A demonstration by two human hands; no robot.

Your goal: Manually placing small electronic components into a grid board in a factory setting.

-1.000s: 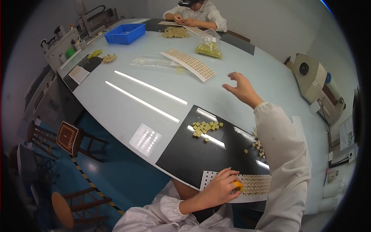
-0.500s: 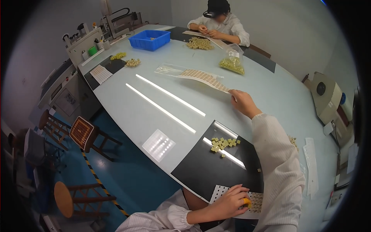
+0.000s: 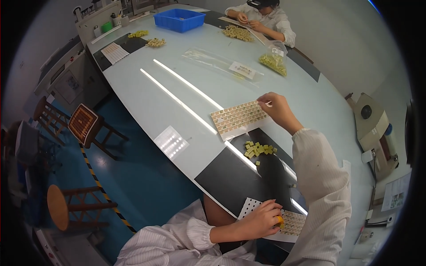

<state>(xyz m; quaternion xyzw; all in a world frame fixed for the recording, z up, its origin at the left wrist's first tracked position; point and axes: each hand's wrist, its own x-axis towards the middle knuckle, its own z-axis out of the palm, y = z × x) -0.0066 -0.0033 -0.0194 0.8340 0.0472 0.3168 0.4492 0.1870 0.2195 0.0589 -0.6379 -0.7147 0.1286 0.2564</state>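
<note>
My right hand (image 3: 278, 111) reaches over the table and pinches one corner of a flat sheet (image 3: 239, 119) covered in rows of small tan squares, with a pale strip along its lower edge. The sheet is raised and tilted toward me. Low in the view, my left hand (image 3: 262, 221) lies over a second sheet (image 3: 292, 224), which shows dark square holes at one end and tan squares at the other. Its curled fingers close on a small yellow-orange object (image 3: 279, 221), partly hidden. Loose yellow-green cubes (image 3: 259, 149) sit on the black mat (image 3: 226, 177) between my hands.
Beyond the raised sheet lie a clear plastic sleeve (image 3: 199, 56) and a bag of green pieces (image 3: 273, 64). A blue bin (image 3: 179, 21) stands farther back. Across the table a co-worker (image 3: 266, 22) handles a strip beside a tan heap (image 3: 237, 33). Stools (image 3: 57, 214) stand at left.
My right hand has drawn the sheet of tan squares off the plastic sleeve, toward me, and tilted its face up. My left hand stays at the lower sheet. The view has shifted slightly.
</note>
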